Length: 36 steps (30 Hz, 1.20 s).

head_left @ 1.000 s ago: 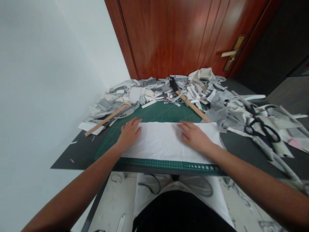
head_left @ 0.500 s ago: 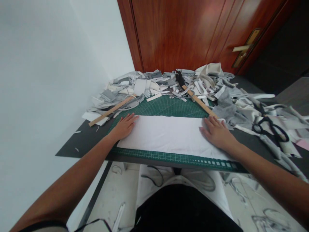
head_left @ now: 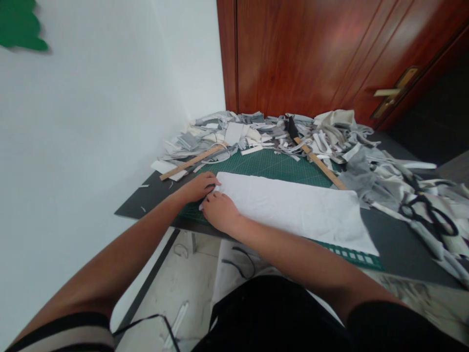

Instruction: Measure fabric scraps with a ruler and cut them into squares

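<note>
A long strip of white cloth [head_left: 289, 205] lies across the green cutting mat [head_left: 282, 166], slanting down to the right. At its upper left corner, my left hand [head_left: 200, 187] is closed with the fingertips pinching the cloth's edge. Right below it, my right hand [head_left: 222, 211] is closed on the same left edge, its fingers bent over the cloth. The two hands nearly touch. The rest of the strip lies flat and slightly wrinkled, its right end free of both hands.
Scraps of grey and white fabric [head_left: 234, 133] are heaped along the back and right of the dark table [head_left: 142, 200]. Two wooden strips [head_left: 194, 161] rest by the mat. Black-handled scissors [head_left: 436, 215] lie at right. A wall stands left, a wooden door [head_left: 304, 58] behind.
My right hand has moved left from the cloth's right end to its left edge, beside my left hand. Both hands' fingers have gone from spread flat to bent. The view has shifted left.
</note>
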Tool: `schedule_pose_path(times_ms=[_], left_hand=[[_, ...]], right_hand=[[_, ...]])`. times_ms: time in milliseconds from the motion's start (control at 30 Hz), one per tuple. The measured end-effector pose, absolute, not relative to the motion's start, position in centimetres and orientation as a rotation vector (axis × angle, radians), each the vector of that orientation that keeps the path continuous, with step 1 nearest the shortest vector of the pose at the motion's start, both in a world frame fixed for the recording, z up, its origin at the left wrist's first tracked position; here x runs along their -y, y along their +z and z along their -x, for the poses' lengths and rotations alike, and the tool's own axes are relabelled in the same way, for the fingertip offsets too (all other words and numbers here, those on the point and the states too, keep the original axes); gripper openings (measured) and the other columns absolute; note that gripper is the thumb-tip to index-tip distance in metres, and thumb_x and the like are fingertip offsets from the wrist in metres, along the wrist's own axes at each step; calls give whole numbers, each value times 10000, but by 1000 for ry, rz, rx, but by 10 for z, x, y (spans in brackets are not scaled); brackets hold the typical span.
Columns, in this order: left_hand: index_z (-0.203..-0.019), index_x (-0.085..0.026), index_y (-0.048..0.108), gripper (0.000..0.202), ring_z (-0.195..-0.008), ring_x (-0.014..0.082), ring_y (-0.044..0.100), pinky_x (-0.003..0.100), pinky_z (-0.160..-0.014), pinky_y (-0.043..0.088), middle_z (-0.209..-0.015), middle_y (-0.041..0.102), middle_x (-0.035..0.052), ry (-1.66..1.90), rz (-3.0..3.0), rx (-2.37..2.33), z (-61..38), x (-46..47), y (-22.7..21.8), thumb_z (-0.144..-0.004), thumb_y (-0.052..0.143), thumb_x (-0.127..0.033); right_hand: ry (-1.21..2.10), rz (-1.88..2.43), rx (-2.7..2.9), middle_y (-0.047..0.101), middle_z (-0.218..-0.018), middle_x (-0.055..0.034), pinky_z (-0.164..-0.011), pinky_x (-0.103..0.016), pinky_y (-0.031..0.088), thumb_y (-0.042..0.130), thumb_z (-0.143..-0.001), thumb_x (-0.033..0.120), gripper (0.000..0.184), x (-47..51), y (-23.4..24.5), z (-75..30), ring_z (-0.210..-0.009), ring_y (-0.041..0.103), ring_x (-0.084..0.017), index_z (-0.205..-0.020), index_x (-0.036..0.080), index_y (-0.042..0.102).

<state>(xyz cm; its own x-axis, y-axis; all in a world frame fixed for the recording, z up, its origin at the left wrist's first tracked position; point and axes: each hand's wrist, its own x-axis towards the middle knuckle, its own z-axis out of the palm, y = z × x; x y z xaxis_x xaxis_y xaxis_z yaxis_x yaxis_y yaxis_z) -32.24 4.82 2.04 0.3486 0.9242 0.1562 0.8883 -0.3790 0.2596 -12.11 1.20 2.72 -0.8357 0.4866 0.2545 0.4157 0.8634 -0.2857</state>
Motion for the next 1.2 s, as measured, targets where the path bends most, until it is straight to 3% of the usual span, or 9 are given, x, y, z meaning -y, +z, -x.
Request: schedule_pose_path(times_ms=[100, 267, 400, 500, 567, 767, 867, 1067, 1200], left_hand=[[-1183, -196, 736, 351, -1227, 246, 572, 415, -1127, 438, -1280, 603, 132, 404, -2444, -1676, 327, -42, 23, -899, 531, -212], [-1117, -174, 745, 311, -1321, 289, 522, 428, -1177, 391, -1356, 609, 140, 446, -2432, -1607, 324, -25, 26, -840, 628, -255], [-1017, -176, 738, 318, -1120, 270, 637, 414, -1061, 482, -1145, 720, 96, 613, -2259, -1594, 310, -14, 41, -919, 518, -383], [-985, -178, 741, 366, -887, 247, 674, 383, -896, 539, -925, 750, 43, 664, -2124, -1702, 300, -4, 78, -912, 508, -451], [-974, -200, 763, 325, -896, 231, 677, 348, -883, 527, -937, 761, 20, 737, -2161, -1722, 292, 7, 115, -881, 565, -441], [-852, -222, 770, 212, -658, 118, 598, 227, -621, 448, -710, 687, -48, 1357, -2278, -1901, 239, 63, 236, -844, 702, -423], [-812, -178, 765, 289, -618, 104, 602, 231, -630, 432, -625, 603, -55, 1520, -2347, -1850, 207, 78, 273, -820, 740, -466], [-924, -75, 746, 349, -699, 171, 684, 344, -715, 506, -651, 572, -21, 1421, -2168, -1796, 179, 11, 286, -842, 733, -414], [-885, -123, 723, 171, -585, 124, 606, 283, -628, 499, -569, 546, -35, 1309, -1997, -1905, 175, -76, 277, -862, 692, -290]], right_hand=[[370, 747, 2691, 755, -1094, -27, -857, -376, 559, 401, -993, 272, 285, -15, 34, 134, -1035, 660, -235, -956, 258, 682], [489, 863, 2545, 749, -1042, -89, -811, -376, 542, 431, -980, 308, 245, -26, 69, 126, -937, 698, -252, -1104, 214, 620], [688, 778, 2262, 710, -1035, -92, -858, -337, 490, 409, -970, 213, 236, -38, 105, 99, -932, 672, -221, -1152, 187, 555], [710, 659, 2161, 679, -1008, -61, -845, -321, 464, 476, -974, 254, 238, -50, 129, 69, -884, 635, -200, -1189, 186, 549], [679, 606, 2133, 663, -947, -24, -813, -310, 457, 580, -948, 294, 240, -58, 150, 44, -851, 613, -187, -1168, 199, 586], [617, 512, 2129, 645, -781, 18, -611, -236, 440, 743, -881, 290, 147, -49, 240, -58, -692, 571, -110, -973, 176, 728], [608, 492, 2097, 663, -758, 41, -549, -164, 404, 720, -896, 199, 81, -31, 274, -101, -636, 566, -45, -952, 157, 761], [509, 806, 2048, 608, -601, 55, -444, -120, 326, 696, -937, 135, 92, -59, 287, -124, -470, 480, -2, -992, 127, 769], [541, 1062, 2004, 589, -528, 31, -456, -164, 478, 647, -963, 95, 107, -135, 281, -109, -438, 558, -58, -932, 44, 736]])
